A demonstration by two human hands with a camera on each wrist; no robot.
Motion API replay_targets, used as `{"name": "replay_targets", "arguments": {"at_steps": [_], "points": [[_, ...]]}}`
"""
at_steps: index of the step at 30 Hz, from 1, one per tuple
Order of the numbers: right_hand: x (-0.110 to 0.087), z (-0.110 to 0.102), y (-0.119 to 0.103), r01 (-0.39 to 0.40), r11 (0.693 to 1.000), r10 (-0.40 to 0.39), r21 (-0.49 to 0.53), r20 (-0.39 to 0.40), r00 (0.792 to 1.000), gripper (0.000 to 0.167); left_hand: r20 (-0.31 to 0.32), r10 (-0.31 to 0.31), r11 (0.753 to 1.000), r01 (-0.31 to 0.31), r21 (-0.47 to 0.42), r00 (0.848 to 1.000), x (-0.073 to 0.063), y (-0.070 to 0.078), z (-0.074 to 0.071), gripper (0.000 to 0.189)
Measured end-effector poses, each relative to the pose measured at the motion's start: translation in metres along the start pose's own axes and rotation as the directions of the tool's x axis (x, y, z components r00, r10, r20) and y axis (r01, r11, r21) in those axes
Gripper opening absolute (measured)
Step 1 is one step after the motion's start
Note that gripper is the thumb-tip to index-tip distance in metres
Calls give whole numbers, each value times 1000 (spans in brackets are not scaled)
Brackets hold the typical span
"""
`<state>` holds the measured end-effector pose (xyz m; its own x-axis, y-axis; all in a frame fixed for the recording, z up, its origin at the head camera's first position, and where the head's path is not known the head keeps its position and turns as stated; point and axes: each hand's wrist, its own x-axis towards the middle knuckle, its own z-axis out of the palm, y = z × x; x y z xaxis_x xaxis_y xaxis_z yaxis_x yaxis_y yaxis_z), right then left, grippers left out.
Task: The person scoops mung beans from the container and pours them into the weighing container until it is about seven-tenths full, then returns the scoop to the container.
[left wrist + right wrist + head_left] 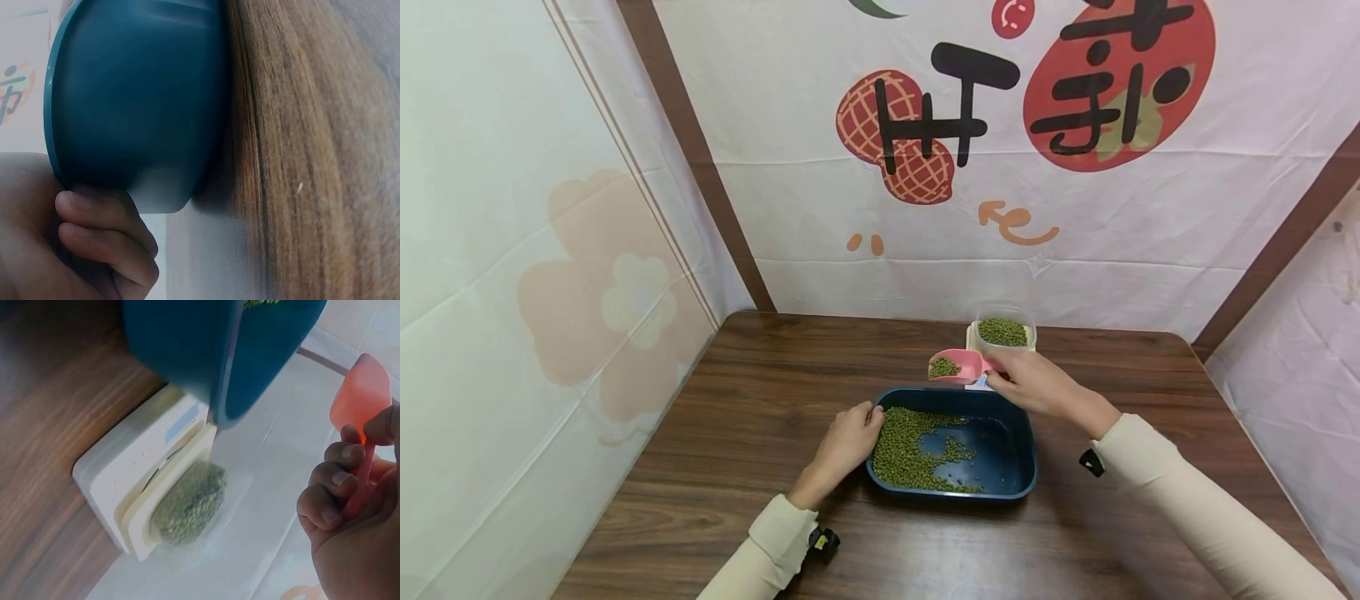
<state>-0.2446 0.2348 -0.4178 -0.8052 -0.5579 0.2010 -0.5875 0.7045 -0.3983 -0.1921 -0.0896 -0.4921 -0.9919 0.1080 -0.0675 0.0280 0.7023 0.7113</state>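
Note:
A pink scoop (967,365) with green mung beans in its bowl is held by the handle in my right hand (1028,382). In the right wrist view, fingers and thumb wrap the scoop's handle (360,487). My left hand (848,435) grips the left rim of a dark blue tub (957,495), its fingers curled at the edge. Mung beans (906,450) lie mostly in the tub's left side, with bare bottom at the right. Behind the tub, a clear container (187,506) of mung beans sits on a white kitchen scale (147,462).
The brown wooden table (760,375) extends around the tub. A white printed cloth (797,167) hangs behind the table, with more cloth along both sides. The scale stands near the table's back edge.

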Motion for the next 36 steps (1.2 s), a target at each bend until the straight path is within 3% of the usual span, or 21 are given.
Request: {"name": "replay_targets", "arguments": {"at_steps": [7, 20, 36], "points": [[0, -8, 13, -114, 993, 114, 5, 20, 993, 7, -6, 3, 1000, -3, 1, 1000, 0, 1, -1, 41], [-2, -20, 39, -217, 976, 217, -23, 13, 976, 18, -8, -1, 1000, 1, 5, 1000, 0, 2, -2, 41], [-4, -32, 67, -265, 964, 264, -28, -17, 964, 17, -1, 0, 1000, 0, -11, 1000, -1, 1, -1, 41]]}}
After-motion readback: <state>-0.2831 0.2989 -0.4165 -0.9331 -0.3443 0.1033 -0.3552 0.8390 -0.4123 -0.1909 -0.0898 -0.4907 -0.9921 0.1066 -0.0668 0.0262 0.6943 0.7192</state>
